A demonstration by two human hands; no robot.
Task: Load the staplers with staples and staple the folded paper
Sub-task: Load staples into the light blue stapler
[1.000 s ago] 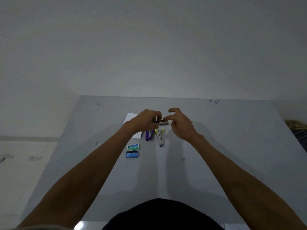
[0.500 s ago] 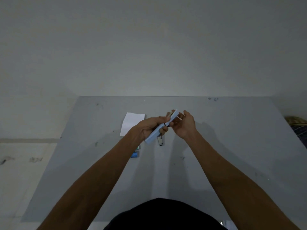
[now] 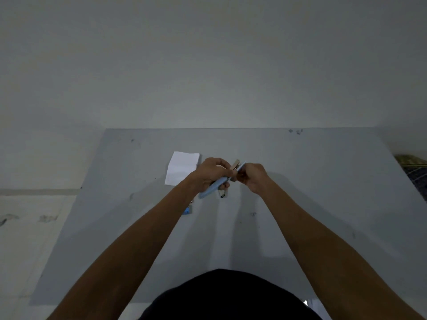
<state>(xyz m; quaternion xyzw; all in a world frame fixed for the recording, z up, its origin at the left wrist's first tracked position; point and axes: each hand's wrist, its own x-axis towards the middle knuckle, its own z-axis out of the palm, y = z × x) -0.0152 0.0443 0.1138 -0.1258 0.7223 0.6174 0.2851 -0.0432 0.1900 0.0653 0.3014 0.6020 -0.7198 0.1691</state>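
Curled tighter, the right hand (image 3: 253,176) pinches the blue stapler (image 3: 211,190) gripped by the left hand (image 3: 211,173).

The left forearm (image 3: 147,227) hides most of the blue staple box (image 3: 187,211).

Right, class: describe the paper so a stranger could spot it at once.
Start at the grey table. Just beyond and left of the left hand lies the paper, flat. It is the only white thing there; the stapler and box nearby are blue.
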